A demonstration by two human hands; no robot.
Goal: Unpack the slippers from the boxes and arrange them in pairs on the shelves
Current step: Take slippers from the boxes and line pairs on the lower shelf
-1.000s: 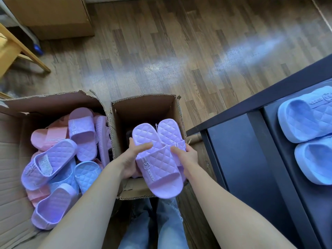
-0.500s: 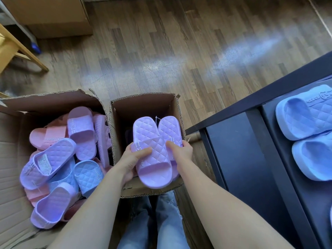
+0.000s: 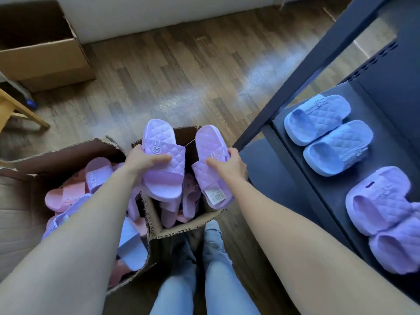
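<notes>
Your bare forearms reached forward and down, side by side. Your left hand (image 3: 145,159) gripped the left slipper (image 3: 164,180), thumb across its strap; your right hand (image 3: 228,165) gripped the right slipper (image 3: 208,142) likewise. The hands were apart.

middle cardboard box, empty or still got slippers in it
Not empty: the middle cardboard box holds several slippers, purple and pink, piled inside.

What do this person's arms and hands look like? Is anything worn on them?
Both forearms are bare, with no sleeves in view. The left hand and right hand are bare too: no gloves, watch or bracelet shows. Below them are light blue jeans with frayed rips.
</notes>
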